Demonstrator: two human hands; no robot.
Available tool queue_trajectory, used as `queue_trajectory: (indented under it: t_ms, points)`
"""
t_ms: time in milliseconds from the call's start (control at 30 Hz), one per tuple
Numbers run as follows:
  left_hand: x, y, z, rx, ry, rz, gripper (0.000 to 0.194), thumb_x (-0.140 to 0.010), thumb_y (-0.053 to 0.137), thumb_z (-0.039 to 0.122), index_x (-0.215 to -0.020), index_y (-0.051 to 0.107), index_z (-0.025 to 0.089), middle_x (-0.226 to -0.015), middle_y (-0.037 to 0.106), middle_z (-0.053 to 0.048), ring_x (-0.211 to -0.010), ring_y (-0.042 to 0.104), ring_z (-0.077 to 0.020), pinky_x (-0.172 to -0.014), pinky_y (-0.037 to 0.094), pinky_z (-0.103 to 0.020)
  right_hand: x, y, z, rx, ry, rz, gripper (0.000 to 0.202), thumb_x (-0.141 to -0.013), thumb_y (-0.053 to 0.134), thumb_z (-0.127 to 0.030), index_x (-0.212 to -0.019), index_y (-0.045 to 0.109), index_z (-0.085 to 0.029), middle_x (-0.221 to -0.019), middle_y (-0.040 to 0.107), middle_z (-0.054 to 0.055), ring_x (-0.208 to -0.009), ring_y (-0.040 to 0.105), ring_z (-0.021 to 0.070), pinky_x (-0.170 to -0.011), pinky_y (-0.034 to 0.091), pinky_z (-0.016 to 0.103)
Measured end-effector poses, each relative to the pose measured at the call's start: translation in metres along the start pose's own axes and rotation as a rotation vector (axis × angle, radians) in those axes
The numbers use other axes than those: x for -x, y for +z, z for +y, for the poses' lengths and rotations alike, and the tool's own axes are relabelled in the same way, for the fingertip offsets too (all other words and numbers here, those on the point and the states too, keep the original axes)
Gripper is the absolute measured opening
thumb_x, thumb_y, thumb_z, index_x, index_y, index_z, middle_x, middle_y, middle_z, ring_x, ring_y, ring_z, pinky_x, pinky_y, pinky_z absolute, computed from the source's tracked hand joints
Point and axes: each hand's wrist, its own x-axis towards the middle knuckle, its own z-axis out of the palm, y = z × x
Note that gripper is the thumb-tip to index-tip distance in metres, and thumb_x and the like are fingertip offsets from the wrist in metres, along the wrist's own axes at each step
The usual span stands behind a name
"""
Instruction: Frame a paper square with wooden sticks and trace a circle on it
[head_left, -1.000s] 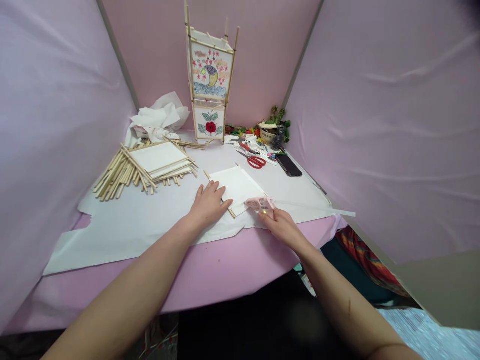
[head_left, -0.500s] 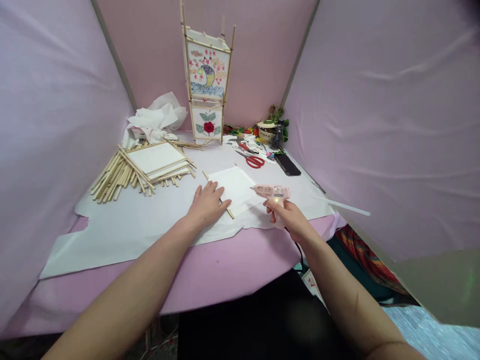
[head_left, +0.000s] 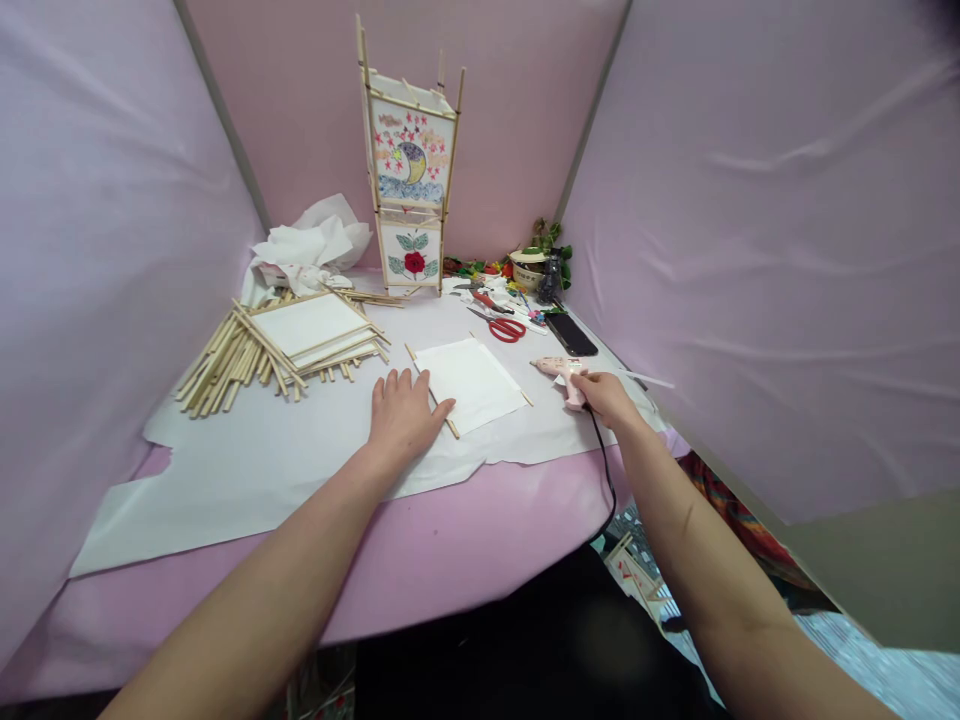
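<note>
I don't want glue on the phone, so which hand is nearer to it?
Right. The right hand, holding the pink glue gun, is just on the near side of the phone; the left hand is farther off, at the white sheet's left edge.

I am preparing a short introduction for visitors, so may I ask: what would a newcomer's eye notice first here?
Probably the tall tower of paper and sticks at the back of the table, with a crescent moon on its upper panel and a red rose below. Next, perhaps, the pink hot-glue gun in the right hand, to the right of a white paper sheet.
</note>
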Motion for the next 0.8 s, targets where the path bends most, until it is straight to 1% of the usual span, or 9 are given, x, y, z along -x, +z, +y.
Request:
queue_trajectory:
  t_ms: [100,200,300,433,500,567,667,733,800]
  points:
    - [-0.001,0.001,-0.001,0.034,-0.022,0.007,0.064,-0.089,0.048,0.049,-0.136,0.046,0.005,-0.132,0.052,-0.025,-0.132,0.035,-0.0411,-0.111,0.017,-0.058,0.009,-0.006,0.003,0.269,-0.068,0.101,0.023,-0.074,0.065,-0.025,-0.055,0.055,-0.018,-0.068,0.064,0.011,-0.094,0.061,0.0298,-0.073,0.041,0.032]
    - [-0.002,0.001,-0.001,0.106,-0.005,-0.008,0.059,-0.088,0.051,0.043,-0.135,0.047,0.008,-0.132,0.054,-0.022,-0.132,0.037,-0.0380,-0.112,0.017,-0.056,0.022,0.002,-0.002,0.437,-0.187,0.100,0.018,-0.081,0.058,-0.031,-0.068,0.059,-0.018,-0.086,0.067,0.014,-0.101,0.057,0.0293,-0.080,0.038,0.033]
    - [-0.003,0.001,0.000,0.220,-0.002,-0.019,0.053,-0.089,0.050,0.037,-0.135,0.047,0.011,-0.134,0.055,-0.018,-0.134,0.037,-0.0345,-0.114,0.016,-0.054,0.028,0.027,-0.015,0.508,-0.355,-0.049,0.019,-0.086,0.049,-0.029,-0.075,0.060,-0.019,-0.093,0.068,0.011,-0.097,0.058,0.0241,-0.082,0.037,0.030]
    - [-0.006,-0.002,-0.001,0.450,-0.057,-0.021,0.048,-0.086,0.055,0.026,-0.132,0.051,0.012,-0.137,0.053,-0.017,-0.137,0.036,-0.0332,-0.116,0.014,-0.053,0.023,0.065,-0.033,0.528,-0.482,-0.264,0.021,-0.087,0.045,-0.025,-0.072,0.057,-0.019,-0.077,0.066,0.005,-0.075,0.056,0.0185,-0.070,0.037,0.026]
    - [-0.008,-0.005,-0.003,0.605,-0.103,-0.019,0.048,-0.083,0.059,0.022,-0.129,0.053,0.014,-0.138,0.053,-0.016,-0.135,0.039,-0.0315,-0.115,0.021,-0.049,0.021,0.075,-0.036,0.519,-0.506,-0.308,0.021,-0.088,0.043,-0.024,-0.074,0.057,-0.019,-0.076,0.065,0.004,-0.070,0.054,0.0173,-0.066,0.036,0.026]
    - [-0.010,-0.010,-0.004,0.786,-0.166,-0.013,0.048,-0.082,0.061,0.020,-0.129,0.053,0.018,-0.139,0.052,-0.013,-0.130,0.046,-0.0286,-0.112,0.031,-0.044,0.021,0.078,-0.034,0.505,-0.514,-0.317,0.021,-0.088,0.041,-0.026,-0.078,0.058,-0.018,-0.077,0.065,0.003,-0.069,0.054,0.0171,-0.064,0.036,0.026]
    - [-0.012,-0.018,-0.003,1.078,-0.297,-0.011,0.052,-0.086,0.061,0.021,-0.135,0.043,0.019,-0.139,0.051,-0.015,-0.118,0.059,-0.0240,-0.098,0.049,-0.037,0.025,0.077,-0.025,0.477,-0.505,-0.297,0.024,-0.090,0.040,-0.029,-0.087,0.061,-0.017,-0.083,0.066,0.004,-0.074,0.057,0.0184,-0.069,0.039,0.027]
    - [-0.013,-0.022,-0.002,1.244,-0.394,-0.038,0.060,-0.088,0.061,0.021,-0.140,0.033,0.016,-0.130,0.058,-0.018,-0.106,0.066,-0.0215,-0.089,0.055,-0.034,0.026,0.076,-0.020,0.456,-0.500,-0.278,0.026,-0.090,0.040,-0.030,-0.093,0.063,-0.017,-0.089,0.068,0.006,-0.081,0.059,0.0198,-0.075,0.041,0.028]
    - [-0.013,-0.025,-0.002,1.357,-0.481,-0.091,0.064,-0.087,0.064,0.017,-0.141,0.030,0.012,-0.112,0.067,-0.018,-0.095,0.070,-0.0209,-0.083,0.057,-0.034,0.027,0.075,-0.018,0.434,-0.501,-0.260,0.028,-0.091,0.041,-0.030,-0.098,0.064,-0.017,-0.094,0.069,0.007,-0.087,0.061,0.0211,-0.081,0.043,0.030]
